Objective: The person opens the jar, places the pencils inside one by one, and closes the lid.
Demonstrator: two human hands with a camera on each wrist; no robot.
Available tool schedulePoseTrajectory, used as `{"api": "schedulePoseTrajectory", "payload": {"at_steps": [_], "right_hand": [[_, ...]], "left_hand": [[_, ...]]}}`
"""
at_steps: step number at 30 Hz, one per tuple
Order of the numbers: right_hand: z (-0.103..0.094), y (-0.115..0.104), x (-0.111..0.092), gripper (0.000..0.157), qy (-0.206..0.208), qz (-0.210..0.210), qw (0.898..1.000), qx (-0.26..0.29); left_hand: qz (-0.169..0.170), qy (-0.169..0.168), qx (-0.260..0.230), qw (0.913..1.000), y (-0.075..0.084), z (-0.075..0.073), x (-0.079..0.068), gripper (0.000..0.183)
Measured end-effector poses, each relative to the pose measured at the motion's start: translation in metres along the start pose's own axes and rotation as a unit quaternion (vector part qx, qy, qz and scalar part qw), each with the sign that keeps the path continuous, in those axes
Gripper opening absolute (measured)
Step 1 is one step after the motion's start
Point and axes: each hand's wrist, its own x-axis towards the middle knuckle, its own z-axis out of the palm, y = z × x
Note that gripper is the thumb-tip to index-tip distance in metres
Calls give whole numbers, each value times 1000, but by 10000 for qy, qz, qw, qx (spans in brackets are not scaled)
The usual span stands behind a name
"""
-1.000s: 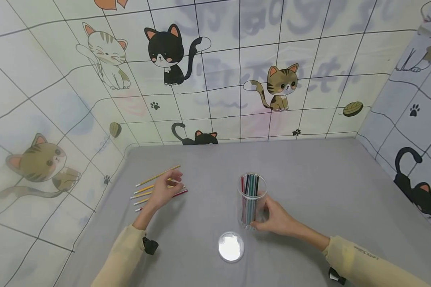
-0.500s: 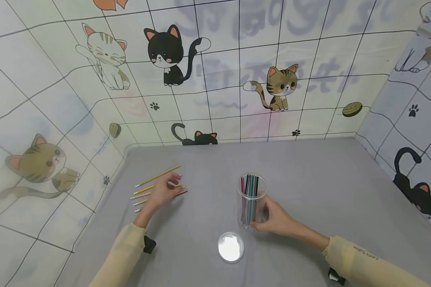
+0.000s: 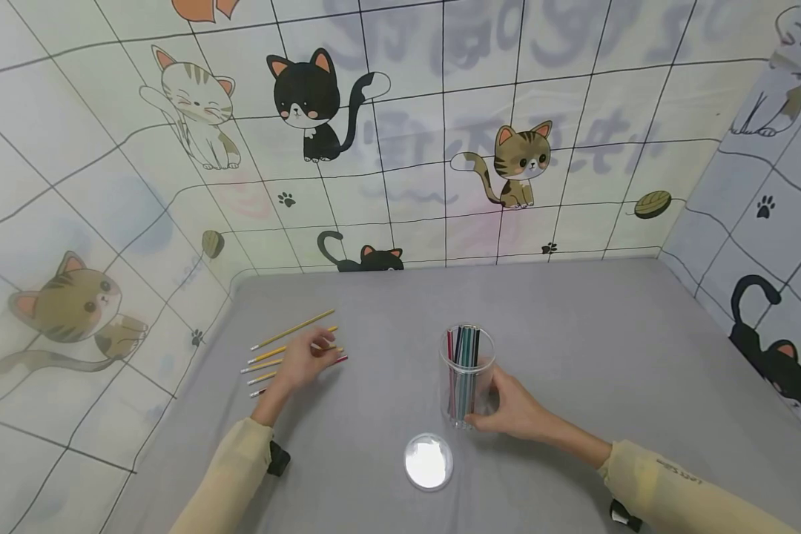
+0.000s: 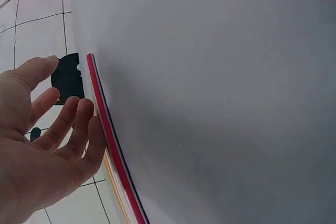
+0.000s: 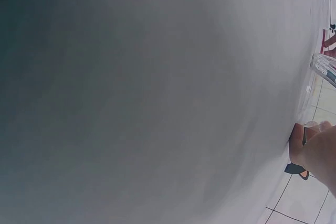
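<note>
My left hand (image 3: pixel 303 360) hovers low over a row of pencils on the left of the table, its fingers loosely bent. In the left wrist view its thumb stands apart from the fingers, and the fingertips are right beside a red pencil (image 4: pixel 111 129). Yellow pencils (image 3: pixel 292 330) lie roughly parallel to it, partly hidden under the hand. My right hand (image 3: pixel 517 404) grips a clear cup (image 3: pixel 483 389) low on its right side. Several dark, green and red pencils (image 3: pixel 466 348) stand upright in that cup.
A round clear lid (image 3: pixel 428 461) with a bright glare lies on the grey tablecloth (image 3: pixel 574 326) in front of the cup. Cloth walls (image 3: pixel 414 200) printed with cats enclose the table at the back and both sides.
My left hand has shifted slightly toward me over the pencils, covering more of the red one. The right hand and cup stay in place.
</note>
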Motion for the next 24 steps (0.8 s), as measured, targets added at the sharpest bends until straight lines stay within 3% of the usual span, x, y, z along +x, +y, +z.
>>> {"api": "schedulePoseTrajectory", "payload": {"at_steps": [8, 16, 24], "right_hand": [[0, -1, 0, 77, -21, 52, 10000, -44], [0, 1, 0, 75, -24, 6, 10000, -27], [0, 0, -1, 75, -2, 41, 10000, -74]], "left_hand": [[10, 88, -52, 9999, -5, 7, -3, 30], [36, 171, 548, 9983, -1, 11, -4, 28], [-76, 14, 1100, 9939, 4, 13, -4, 26]]}}
